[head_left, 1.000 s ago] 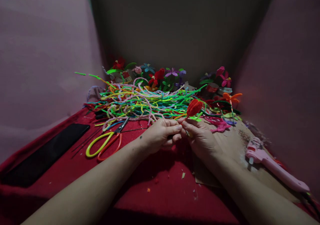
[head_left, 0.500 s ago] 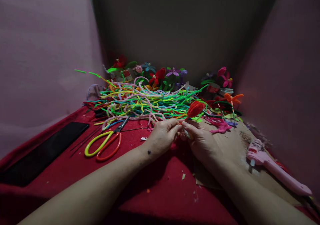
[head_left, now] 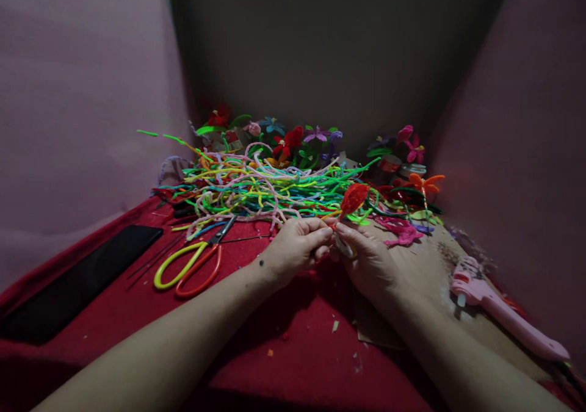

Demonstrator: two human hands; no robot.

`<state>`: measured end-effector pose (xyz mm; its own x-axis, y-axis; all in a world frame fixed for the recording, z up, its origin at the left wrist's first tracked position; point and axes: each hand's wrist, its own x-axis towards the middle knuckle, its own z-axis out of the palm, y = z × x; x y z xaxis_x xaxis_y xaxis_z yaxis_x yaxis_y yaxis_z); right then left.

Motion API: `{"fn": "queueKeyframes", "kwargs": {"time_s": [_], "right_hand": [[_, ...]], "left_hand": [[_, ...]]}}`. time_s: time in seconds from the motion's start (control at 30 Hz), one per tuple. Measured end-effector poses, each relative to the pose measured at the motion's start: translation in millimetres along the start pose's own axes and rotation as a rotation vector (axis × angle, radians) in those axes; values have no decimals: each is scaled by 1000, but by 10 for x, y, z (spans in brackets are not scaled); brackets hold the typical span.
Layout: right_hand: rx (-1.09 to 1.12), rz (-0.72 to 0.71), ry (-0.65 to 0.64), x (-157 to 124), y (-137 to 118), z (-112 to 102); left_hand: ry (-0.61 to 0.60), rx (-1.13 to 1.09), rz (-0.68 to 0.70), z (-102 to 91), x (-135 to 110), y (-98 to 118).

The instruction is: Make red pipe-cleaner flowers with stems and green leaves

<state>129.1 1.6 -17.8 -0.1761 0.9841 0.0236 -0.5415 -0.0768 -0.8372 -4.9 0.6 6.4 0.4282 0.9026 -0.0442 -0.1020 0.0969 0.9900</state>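
Note:
A red fuzzy pipe-cleaner flower bud [head_left: 354, 199] points up and to the right above my two hands. My left hand [head_left: 300, 244] is closed, thumb and fingers pinching at the base of the bud. Close against it, my right hand [head_left: 373, 256] also pinches the bud's base between thumb and fingers. Something small and pale shows beneath the right thumb, too hidden to name. The fingertips of both hands nearly touch and cover most of the stem.
A tangled heap of colourful pipe cleaners [head_left: 274, 186] lies behind my hands, with finished flowers [head_left: 288, 140] beyond. Scissors [head_left: 195, 270] and a flat black object [head_left: 82, 281] lie left. Right, a pink glue gun [head_left: 508, 314] rests on cardboard [head_left: 425, 278].
The red bud has shifted slightly left and tips a little differently. Both hands stay together at its base, with a small movement of the fingers.

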Motion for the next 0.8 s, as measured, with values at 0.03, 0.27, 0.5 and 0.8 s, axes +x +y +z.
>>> {"fn": "queueKeyframes", "kwargs": {"time_s": [0.03, 0.27, 0.5, 0.8], "right_hand": [[8, 5, -13, -6, -11, 6], [30, 8, -43, 4, -39, -11], [63, 31, -164, 44, -28, -69], [20, 1, -95, 39, -19, -57]], "left_hand": [[-11, -32, -9, -2, -3, 3], [-74, -168, -39, -26, 8, -20], [-311, -398, -100, -118, 37, -89], [-267, -233, -103, -85, 16, -51]]}}
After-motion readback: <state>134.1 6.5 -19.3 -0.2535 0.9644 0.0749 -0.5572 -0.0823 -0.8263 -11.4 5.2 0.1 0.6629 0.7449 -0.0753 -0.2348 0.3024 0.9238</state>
